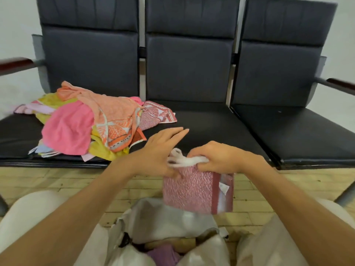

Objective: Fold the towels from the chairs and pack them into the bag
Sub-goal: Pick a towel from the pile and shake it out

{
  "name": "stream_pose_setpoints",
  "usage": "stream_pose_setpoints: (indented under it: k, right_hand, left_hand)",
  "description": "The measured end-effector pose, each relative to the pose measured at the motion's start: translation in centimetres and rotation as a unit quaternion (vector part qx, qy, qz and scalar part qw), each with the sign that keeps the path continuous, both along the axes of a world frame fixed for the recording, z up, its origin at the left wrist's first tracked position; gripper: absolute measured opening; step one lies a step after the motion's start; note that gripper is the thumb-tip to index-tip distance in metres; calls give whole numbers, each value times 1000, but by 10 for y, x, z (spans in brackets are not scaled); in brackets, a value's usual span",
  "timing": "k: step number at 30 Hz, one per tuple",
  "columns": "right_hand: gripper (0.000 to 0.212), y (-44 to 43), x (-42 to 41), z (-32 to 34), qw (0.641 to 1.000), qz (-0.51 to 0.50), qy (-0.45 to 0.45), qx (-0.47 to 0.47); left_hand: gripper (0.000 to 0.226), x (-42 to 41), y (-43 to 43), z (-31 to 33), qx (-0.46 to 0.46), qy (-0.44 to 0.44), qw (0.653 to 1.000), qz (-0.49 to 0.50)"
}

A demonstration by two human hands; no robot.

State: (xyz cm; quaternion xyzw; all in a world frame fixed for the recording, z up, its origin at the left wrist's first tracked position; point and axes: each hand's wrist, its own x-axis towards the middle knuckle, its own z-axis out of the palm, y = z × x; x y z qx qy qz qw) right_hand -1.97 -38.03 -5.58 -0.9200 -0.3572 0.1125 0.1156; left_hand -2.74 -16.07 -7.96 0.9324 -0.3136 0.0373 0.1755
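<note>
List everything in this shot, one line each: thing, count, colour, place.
wall: one, white, background
floor: one, tan tiles, foreground
chairs: three, dark grey-black, joined in a row
armrests: two, dark red-brown, at the row's outer ends
loose towels: one pile, pink, orange, yellow and patterned, on the left seat, spilling onto the middle one
bag: one, white, open on the floor between the knees, something purple inside
folded towel: one, pink with white at the top, held above the bag
trouser legs: two, off-white, bottom corners
left hand: fingers straight, at the folded towel's top left corner
right hand: grips the folded towel's top edge
</note>
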Motion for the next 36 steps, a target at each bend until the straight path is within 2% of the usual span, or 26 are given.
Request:
stream_pose_setpoints:
  k: [2, 3, 4, 6, 7, 8, 10, 12, 15, 17, 19, 21, 22, 23, 25, 27, 29, 31, 33, 36]
  right_hand:
    - [17, 6, -6, 4, 999, 39, -11, -21]
    - [18, 7, -9, 6, 999, 43, -16, -26]
    - [19, 6, -11, 8, 999, 37, -19, -28]
    - [21, -1, -13, 9, 1000, 15, -16, -17]
    - [22, -6, -14, 10, 1000, 2, -5, 3]
    - [26, -10, -14, 10, 1000, -11, 10, 25]
    - [46, -18, -14, 9, 998, -35, 32, 43]
    - [57, -25, -14, 6, 998, -56, 35, 6]
    - [28, -32, -13, -1, 996, -86, -12, -27]
    - [20, -38, -10, 0, 993, -106, -45, 37]
    - [16, -44, -7, 5, 980, -126, -23, 154]
    - [12, -48, -7, 10, 947, -136, 43, 287]
    - [16, -49, -7, 11, 926, -138, 74, 343]
    - [21, -48, -8, 12, 904, -139, 105, 391]
    - [33, -46, -9, 10, 853, -144, 168, 472]
    - [39, -43, -9, 10, 818, -150, 195, 520]
    - [34, -41, -7, 10, 818, -168, 173, 522]
    - [31, -43, -5, 13, 840, -172, 156, 491]
    - [34, -45, -5, 17, 858, -157, 170, 459]
    - [34, -50, -7, 24, 851, -146, 189, 467]
  left_hand:
    - [108, -2, 1, -2, 71, 43, 996, 22]
    - [95, -2, 2, -1, 90, 67, 993, 34]
    - [72, -4, 0, 0, 94, 87, 991, 41]
    - [27, -6, -4, 1, 45, 114, 992, 44]
    - [22, -8, -5, 2, 12, 116, 993, 36]
    - [24, -9, -7, 4, -19, 106, 994, 27]
    - [22, -11, -8, 7, -76, 92, 993, 10]
    - [20, -10, -9, 9, -124, 95, 988, 2]
    - [23, -6, -7, 7, -184, 79, 979, 20]
    - [27, -3, -6, 10, -242, 52, 967, 61]
    - [32, -2, -4, 15, -344, 70, 927, 131]
    - [32, -4, -2, 23, -484, 178, 844, 149]
    - [29, -6, -2, 26, -525, 231, 808, 138]
    - [26, -8, -1, 28, -536, 258, 794, 128]
    - [24, -10, 0, 29, -511, 270, 808, 113]
    - [24, -13, 2, 31, -470, 254, 840, 100]
    - [25, -16, 6, 34, -413, 224, 878, 90]
    - [30, -19, 8, 37, -374, 215, 899, 77]
    - [29, -22, 11, 40, -372, 231, 897, 66]
    - [32, -22, 11, 40, -432, 293, 852, 36]
